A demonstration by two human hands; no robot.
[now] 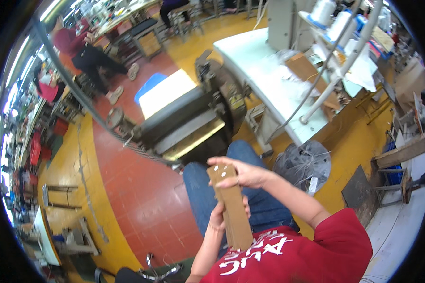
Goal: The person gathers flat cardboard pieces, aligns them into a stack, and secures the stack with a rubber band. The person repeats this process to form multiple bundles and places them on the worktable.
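Observation:
Over my lap I hold a long brown block [236,214], which looks like cardboard or a stack of brown strips; I cannot tell which. It tilts, with its shiny far end away from me and its near end close to my red shirt. My left hand [216,218] wraps round its middle from below, and fingertips show on the right side. My right hand [245,174] grips the far end, thumb across the top face and fingers over the end. White glints or spots show on that end.
A dark heavy machine [184,125] with a white sheet [167,92] on it stands just ahead of my knees. To the right are a pale worktable [250,61], thread cones [340,26] and a grey plastic bag [302,165]. A person [80,49] stands at far left.

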